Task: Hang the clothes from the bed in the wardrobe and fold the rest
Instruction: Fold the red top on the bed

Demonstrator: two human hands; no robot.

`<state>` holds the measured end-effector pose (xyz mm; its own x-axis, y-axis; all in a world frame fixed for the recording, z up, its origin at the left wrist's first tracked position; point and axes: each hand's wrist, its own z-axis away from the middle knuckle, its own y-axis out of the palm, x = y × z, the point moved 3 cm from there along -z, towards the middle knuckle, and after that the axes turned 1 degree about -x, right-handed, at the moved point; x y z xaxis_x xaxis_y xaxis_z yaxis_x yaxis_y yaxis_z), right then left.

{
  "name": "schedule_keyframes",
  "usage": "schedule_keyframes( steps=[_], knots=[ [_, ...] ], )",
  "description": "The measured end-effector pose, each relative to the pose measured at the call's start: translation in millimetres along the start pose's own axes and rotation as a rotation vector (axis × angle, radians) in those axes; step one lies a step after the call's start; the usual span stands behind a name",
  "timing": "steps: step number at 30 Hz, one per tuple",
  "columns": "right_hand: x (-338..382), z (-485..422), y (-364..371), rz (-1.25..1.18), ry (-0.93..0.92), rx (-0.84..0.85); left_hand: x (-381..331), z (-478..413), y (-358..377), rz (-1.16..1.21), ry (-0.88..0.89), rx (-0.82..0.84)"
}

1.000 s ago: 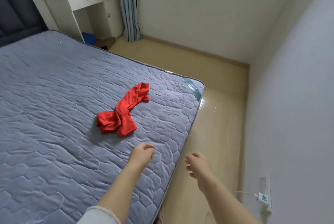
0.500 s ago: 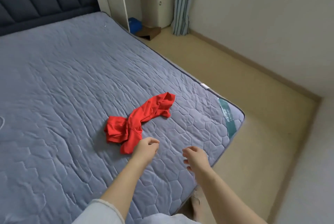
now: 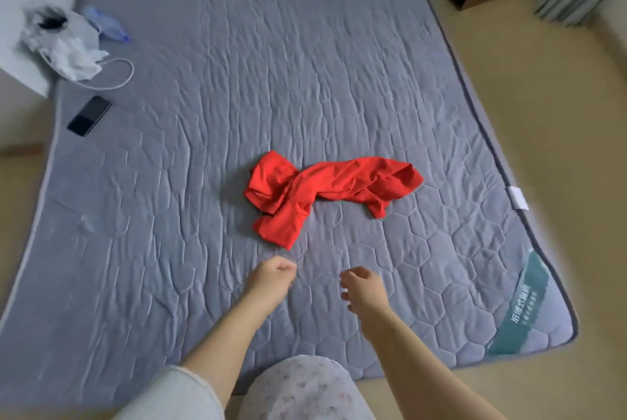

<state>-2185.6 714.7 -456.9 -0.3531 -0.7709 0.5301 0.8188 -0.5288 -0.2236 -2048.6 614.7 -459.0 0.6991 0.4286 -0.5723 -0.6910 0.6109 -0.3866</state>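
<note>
Both arms have swung in over the bed (image 3: 203,216), left hand (image 3: 269,280) and right hand (image 3: 364,289) loosely curled, holding nothing, closing on the crumpled red garment (image 3: 325,189).

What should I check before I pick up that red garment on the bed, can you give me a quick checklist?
1. Red garment within reach, just ahead of both hands: ok.
2. Left hand free, holding nothing: ok.
3. Right hand free, holding nothing: ok.
4. Nothing lying on the garment: ok.
5. Garment laid flat for folding: not ok, it is crumpled and twisted.
6. Phone and plastic bag well away from it: ok.
</note>
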Motion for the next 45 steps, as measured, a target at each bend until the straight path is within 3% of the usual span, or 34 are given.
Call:
schedule_keyframes(
  steps=[5, 10, 14, 17, 20, 21, 24, 27, 32, 34, 36, 37, 38, 41, 42, 45],
  knots=[
    [-10, -53, 12, 0.096, 0.052, 0.079, 15, -52, 13, 0.052, -0.088, -0.044],
    [-41, -124, 6, 0.182, 0.079, 0.062, 45, -130, 23, 0.453, -0.349, -0.25],
    [-73, -168, 9, 0.257, 0.145, 0.037, 65, -189, 31, 0.246, -0.235, -0.382],
    [-92, -195, 21, 0.283, 0.166, 0.042, 73, -233, 33, 0.467, -0.307, -0.434],
    [-104, -212, 34, 0.242, 0.179, 0.043, 81, -255, 42, 0.868, -0.37, -0.409],
    [-105, -215, 37, 0.221, 0.186, 0.042, 80, -255, 44, 0.835, -0.329, -0.409],
    [-96, -212, 44, 0.153, 0.178, 0.059, 81, -237, 45, 0.326, -0.031, -0.438],
    [-76, -202, 46, 0.041, 0.128, 0.074, 91, -199, 52, -0.093, 0.263, -0.271],
    [-57, -192, 53, -0.095, 0.174, 0.166, 121, -143, 83, -0.604, 0.499, 0.275],
    [-61, -191, 56, -0.049, 0.171, 0.18, 133, -133, 90, -0.623, 0.453, 0.433],
    [-67, -190, 57, 0.022, 0.154, 0.146, 140, -132, 94, -0.282, 0.213, 0.537],
    [-71, -190, 56, 0.037, 0.146, 0.111, 141, -134, 95, -0.025, 0.079, 0.524],
    [-75, -191, 55, 0.034, 0.143, 0.078, 142, -140, 95, 0.203, -0.024, 0.402],
    [-87, -192, 52, 0.014, 0.148, 0.027, 146, -167, 74, 0.474, -0.158, -0.262],
    [-91, -191, 52, 0.013, 0.157, 0.02, 144, -176, 68, 0.513, -0.16, -0.369],
    [-97, -188, 49, 0.013, 0.168, -0.007, 138, -200, 58, 0.499, -0.251, -0.385]
  ],
)
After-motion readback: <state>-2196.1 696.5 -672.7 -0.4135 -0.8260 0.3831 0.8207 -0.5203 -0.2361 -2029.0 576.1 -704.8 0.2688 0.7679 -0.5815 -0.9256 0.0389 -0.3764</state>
